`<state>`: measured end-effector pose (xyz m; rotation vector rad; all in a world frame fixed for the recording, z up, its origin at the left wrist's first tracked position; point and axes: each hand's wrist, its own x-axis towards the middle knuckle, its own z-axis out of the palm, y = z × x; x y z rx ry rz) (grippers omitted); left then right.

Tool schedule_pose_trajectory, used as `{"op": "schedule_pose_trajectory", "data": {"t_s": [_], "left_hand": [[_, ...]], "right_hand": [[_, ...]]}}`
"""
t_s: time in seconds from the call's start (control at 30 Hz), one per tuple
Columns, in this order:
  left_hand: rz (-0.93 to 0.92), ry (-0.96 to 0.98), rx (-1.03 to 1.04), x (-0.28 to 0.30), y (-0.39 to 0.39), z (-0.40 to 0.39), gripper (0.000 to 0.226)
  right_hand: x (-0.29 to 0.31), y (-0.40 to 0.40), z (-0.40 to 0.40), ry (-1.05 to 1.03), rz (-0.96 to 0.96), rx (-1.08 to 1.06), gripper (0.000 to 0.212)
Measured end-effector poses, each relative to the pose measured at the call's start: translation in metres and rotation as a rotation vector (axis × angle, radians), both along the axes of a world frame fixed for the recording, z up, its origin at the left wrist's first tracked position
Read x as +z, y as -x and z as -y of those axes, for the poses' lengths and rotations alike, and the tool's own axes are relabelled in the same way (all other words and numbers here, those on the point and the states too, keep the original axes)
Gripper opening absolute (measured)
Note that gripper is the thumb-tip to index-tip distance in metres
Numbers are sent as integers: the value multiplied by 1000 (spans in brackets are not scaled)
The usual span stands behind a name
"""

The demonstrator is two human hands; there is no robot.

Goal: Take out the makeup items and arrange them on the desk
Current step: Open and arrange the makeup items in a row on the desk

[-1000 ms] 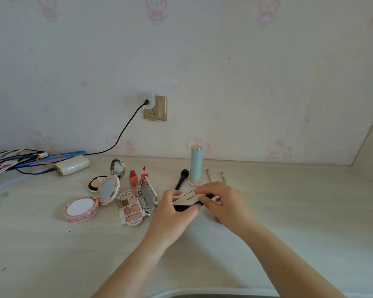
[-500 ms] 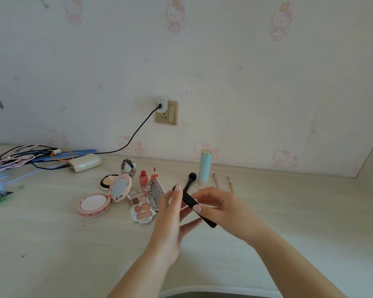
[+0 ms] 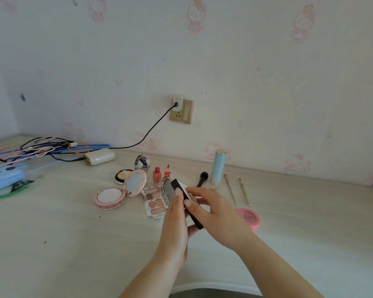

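So right now both hands are up off the surface working on one flat black palette, a slim rectangular thing with a pale inner face showing near its top. Its long axis is tilted, running from the far upper-left end down toward the near lower-right corner, which pokes out below the right hand. The left hand is behind and to the left of it, fingers mostly straight and lying up along its back, thumb tucked under near the bottom corner, so more of a cradle than a squeeze. The right hand comes over from the right side with fingers curled onto the palette's front edge, so that grip is actually pinching it. Looks to me like it's being opened or turned to face up, though I can't tell if the lid is fully apart. The palette hangs just above the open eyeshadow palette, and setting it down would want a bare spot, maybe near the pink round compact off to the right. Already laid out: the open pink powder compact, a small cream compact, a little round mirror, two red lip bottles, a black brush, a tall pale-blue tube standing upright, and two thin pencils. Cables and a white charger sit far left.
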<state>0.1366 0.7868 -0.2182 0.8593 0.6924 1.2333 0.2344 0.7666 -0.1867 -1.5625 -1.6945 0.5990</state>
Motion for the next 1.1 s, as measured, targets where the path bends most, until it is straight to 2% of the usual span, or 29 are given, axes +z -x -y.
{"op": "schedule_pose_trajectory", "data": {"t_s": [0.17, 0.23, 0.33, 0.4, 0.53, 0.6, 0.67, 0.77, 0.87, 0.93, 1.0, 1.1], "left_hand": [[-32, 47, 77, -5, 12, -7, 38], [-1, 96, 107, -3, 20, -9, 41], [-9, 143, 146, -1, 40, -11, 38], [-17, 163, 147, -1, 56, -14, 39], [-103, 145, 148, -3, 99, -23, 32], [-210, 110, 135, -6, 123, -28, 31], [-420, 91, 122, -11, 145, -28, 34], [-785, -102, 47, -20, 176, -24, 51], [-904, -169, -29, -26, 196, -17, 56], [-1001, -203, -61, -31, 205, -22, 70], [-1084, -232, -58, -34, 210, -26, 85], [-1195, -263, -25, -39, 215, -30, 90]], "right_hand": [[3, 21, 0, 34, 28, 1, 34], [12, 23, 0, 68, -169, -32, 21], [24, 27, -2, 163, -494, -75, 17], [25, 33, -5, 206, -672, -55, 21], [14, 47, -14, 282, -1074, 30, 52], [9, 59, -17, 344, -1177, 72, 40], [-2, 73, -21, 380, -1219, 80, 27], [-19, 92, -29, 414, -1185, 118, 36], [-32, 106, -34, 460, -1177, 109, 38], [-39, 112, -38, 473, -1185, 75, 41], [-43, 118, -42, 478, -1216, 57, 40], [-46, 124, -44, 461, -1203, 70, 33]]}}
